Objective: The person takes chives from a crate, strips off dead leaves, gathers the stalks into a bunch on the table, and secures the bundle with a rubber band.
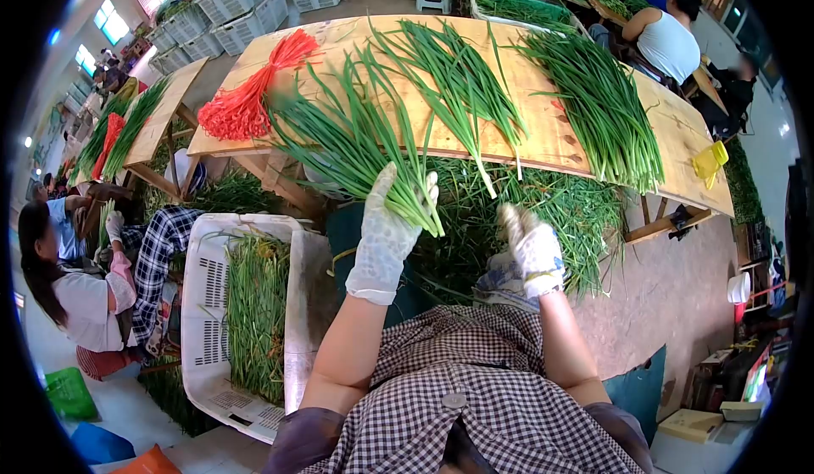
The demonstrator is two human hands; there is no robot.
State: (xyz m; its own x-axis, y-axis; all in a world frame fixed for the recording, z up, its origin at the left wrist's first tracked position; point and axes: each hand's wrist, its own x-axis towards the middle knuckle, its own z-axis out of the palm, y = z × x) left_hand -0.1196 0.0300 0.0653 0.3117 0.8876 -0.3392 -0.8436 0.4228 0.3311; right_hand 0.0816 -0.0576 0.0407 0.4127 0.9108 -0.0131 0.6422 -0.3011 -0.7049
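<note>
The person's gloved left hand (383, 235) has its grip closed around a bunch of green stalks (352, 139) near the pale cut ends, the leaves fanning out over the near edge of the wooden desk (547, 142). The gloved right hand (532, 252) is near those ends, fingers curled; from here I can't tell whether that grip has hold of anything. On the desk lie a red bundle of strands (242, 105), some loose stalks (449, 84) and, further right, a thick pile of stalks (604, 105). A white crate (202, 304) stands at the person's left.
</note>
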